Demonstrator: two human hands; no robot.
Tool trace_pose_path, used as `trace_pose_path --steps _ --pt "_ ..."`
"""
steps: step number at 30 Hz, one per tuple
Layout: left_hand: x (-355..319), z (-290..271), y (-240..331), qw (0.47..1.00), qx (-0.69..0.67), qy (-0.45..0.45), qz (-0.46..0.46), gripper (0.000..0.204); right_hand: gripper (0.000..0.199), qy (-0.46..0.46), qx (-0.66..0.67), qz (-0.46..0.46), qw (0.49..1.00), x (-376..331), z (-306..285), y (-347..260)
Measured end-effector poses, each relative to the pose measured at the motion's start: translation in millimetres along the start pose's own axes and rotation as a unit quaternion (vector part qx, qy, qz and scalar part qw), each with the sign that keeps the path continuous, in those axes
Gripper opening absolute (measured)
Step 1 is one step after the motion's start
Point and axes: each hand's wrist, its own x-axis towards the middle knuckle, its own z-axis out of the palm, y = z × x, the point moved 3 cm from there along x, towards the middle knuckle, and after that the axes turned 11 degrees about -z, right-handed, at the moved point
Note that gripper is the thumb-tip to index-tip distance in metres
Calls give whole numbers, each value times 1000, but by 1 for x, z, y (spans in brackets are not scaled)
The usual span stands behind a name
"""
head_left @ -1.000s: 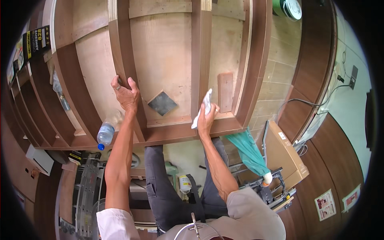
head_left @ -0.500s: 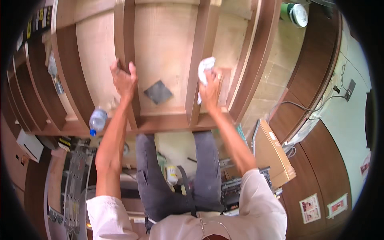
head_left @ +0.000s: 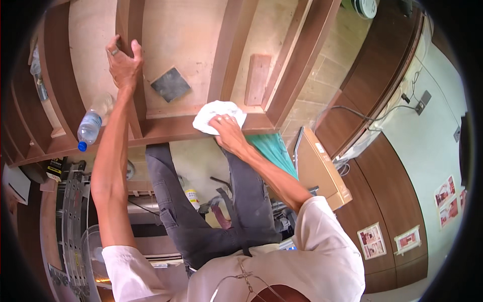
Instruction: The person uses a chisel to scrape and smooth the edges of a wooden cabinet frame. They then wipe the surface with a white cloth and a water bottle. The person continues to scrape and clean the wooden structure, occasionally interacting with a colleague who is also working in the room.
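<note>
A large brown wooden frame with upright dividers and pale panels lies in front of me. My left hand [head_left: 124, 65] straddles one wooden divider [head_left: 135, 95], thumb on one side and bent fingers on the other. Bunched under the fingers of my right hand [head_left: 229, 130] is a white cloth [head_left: 217, 115]. It presses on the frame's near rail [head_left: 171, 126], at the foot of another divider. A dark grey square sheet [head_left: 171, 84] lies on the panel between my hands. The small wooden block [head_left: 257, 78] rests in the compartment beyond the cloth.
A clear bottle with a blue cap [head_left: 89, 128] lies by my left forearm. To the right stand a cardboard box [head_left: 317, 166] and a teal sheet [head_left: 274, 151]. A folded metal ladder [head_left: 73, 216] and a fan [head_left: 93, 251] are at lower left; a cable [head_left: 372, 117] runs along the right.
My right hand has drawn the cloth from the compartment toward me onto the near rail, uncovering the wooden block. The left hand keeps its place on the divider. The whole view has shifted.
</note>
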Motion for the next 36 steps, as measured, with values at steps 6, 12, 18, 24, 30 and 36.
trace_pose_path --steps 6,12,18,24,30,36 --pt "-3 -4 -10 999 36 18 7 54 37 216 104 333 912 -123 -115 1" --pt "-3 6 4 998 42 -14 -39 54 35 104 -97 384 912 -163 -51 92" --pt "-6 -1 8 999 -15 -15 -26 56 40 152 -11 298 942 -99 89 53" --pt "-7 0 -6 1000 -20 7 8 49 36 118 -1 406 906 -164 13 124" --pt "-2 -1 -5 1000 -28 8 12 49 40 96 -69 393 912 -127 56 83" --pt "-2 3 0 1000 -21 12 3 49 44 172 -22 410 895 -168 16 119"
